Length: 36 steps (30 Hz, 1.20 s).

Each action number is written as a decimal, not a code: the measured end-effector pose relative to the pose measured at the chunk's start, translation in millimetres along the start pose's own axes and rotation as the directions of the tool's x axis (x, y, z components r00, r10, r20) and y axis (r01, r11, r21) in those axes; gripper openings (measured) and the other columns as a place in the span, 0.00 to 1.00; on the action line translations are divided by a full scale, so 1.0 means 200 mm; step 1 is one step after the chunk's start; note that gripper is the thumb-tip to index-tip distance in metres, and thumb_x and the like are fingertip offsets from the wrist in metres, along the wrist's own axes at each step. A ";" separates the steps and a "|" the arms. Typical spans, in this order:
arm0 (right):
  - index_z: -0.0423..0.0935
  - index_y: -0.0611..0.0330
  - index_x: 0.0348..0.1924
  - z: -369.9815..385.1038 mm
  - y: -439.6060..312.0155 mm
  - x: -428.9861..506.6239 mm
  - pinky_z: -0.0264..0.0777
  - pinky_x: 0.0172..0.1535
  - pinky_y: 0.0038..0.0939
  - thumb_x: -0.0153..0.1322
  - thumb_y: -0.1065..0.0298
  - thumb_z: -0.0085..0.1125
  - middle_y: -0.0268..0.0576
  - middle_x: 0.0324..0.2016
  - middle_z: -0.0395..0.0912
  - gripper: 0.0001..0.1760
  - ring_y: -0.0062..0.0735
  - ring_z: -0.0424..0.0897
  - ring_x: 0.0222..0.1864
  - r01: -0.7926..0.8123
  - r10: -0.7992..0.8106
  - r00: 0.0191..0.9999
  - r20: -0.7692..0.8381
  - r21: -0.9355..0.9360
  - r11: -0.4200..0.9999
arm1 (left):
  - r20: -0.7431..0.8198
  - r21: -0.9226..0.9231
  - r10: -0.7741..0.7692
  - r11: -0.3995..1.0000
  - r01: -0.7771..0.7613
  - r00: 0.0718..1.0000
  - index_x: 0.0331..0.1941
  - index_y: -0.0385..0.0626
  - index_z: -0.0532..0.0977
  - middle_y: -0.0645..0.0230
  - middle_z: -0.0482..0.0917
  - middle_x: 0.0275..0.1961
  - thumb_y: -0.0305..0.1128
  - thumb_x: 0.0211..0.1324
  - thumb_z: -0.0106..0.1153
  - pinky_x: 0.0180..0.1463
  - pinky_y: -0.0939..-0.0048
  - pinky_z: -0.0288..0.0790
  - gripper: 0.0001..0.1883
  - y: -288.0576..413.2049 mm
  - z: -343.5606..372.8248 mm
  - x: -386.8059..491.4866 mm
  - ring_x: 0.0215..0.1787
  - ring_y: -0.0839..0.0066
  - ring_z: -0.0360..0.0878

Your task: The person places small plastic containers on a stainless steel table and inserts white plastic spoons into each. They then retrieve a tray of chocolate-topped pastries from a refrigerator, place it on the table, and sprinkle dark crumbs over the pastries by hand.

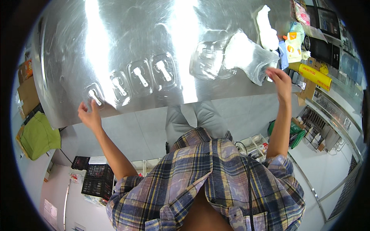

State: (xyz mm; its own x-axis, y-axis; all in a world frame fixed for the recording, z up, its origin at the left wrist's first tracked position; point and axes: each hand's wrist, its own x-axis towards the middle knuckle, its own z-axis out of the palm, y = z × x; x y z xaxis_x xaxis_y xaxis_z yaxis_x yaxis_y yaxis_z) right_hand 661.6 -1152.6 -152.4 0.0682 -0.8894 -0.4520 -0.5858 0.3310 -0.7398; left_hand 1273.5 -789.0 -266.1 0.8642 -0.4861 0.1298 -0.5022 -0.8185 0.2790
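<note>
Along the front of a stainless steel table lies a row of several small clear plastic containers, each with a short white plastic spoon in it. At the left end of the row my left hand hovers, thumb and fingers apart, close to the leftmost container. Whether it touches that container cannot be told. On the right, my right hand is at the mouth of a clear plastic bag with white contents. Something whitish shows at its fingertips, too blurred to identify.
Stacked clear containers sit left of the bag. Behind it lies a white bundle. Coloured packets and a yellow film-wrap box crowd the right end. A green cloth item hangs past the left end; black crates stand behind me.
</note>
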 end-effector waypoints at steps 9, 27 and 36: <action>0.80 0.63 0.50 0.61 0.01 0.19 0.75 0.52 0.42 0.70 0.68 0.65 0.54 0.46 0.83 0.16 0.53 0.82 0.47 0.445 -0.446 0.880 0.164 -0.616 0.651 | 0.479 -0.540 0.246 0.840 0.062 0.843 0.47 0.39 0.78 0.57 0.84 0.39 0.42 0.67 0.62 0.42 0.63 0.75 0.17 1.48 -0.04 -0.53 0.37 0.62 0.83; 0.82 0.68 0.45 0.73 -0.12 -0.05 0.77 0.41 0.31 0.70 0.70 0.66 0.45 0.31 0.87 0.13 0.30 0.84 0.32 0.124 -0.124 0.991 0.056 0.003 0.992 | 0.609 -0.487 0.237 0.865 0.121 0.757 0.35 0.35 0.77 0.62 0.78 0.22 0.38 0.74 0.50 0.32 0.65 0.69 0.17 1.61 -0.11 -0.45 0.23 0.72 0.76; 0.81 0.67 0.41 0.80 -0.18 -0.08 0.77 0.39 0.36 0.71 0.69 0.64 0.51 0.32 0.86 0.10 0.41 0.85 0.32 0.107 -0.115 0.993 -0.035 -0.188 0.976 | 0.616 -0.429 0.207 0.897 0.103 0.760 0.42 0.35 0.81 0.63 0.84 0.27 0.38 0.77 0.44 0.35 0.70 0.72 0.19 1.59 -0.13 -0.44 0.27 0.75 0.80</action>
State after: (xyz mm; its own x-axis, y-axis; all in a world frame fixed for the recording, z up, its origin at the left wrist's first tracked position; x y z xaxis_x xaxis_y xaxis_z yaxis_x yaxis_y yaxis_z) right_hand 810.5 -1099.1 -198.9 0.1072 -0.9321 -0.3460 -0.7163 0.1690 -0.6770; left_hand 1038.0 -997.7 -163.7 0.5348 -0.7276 -0.4296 -0.3486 -0.6531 0.6722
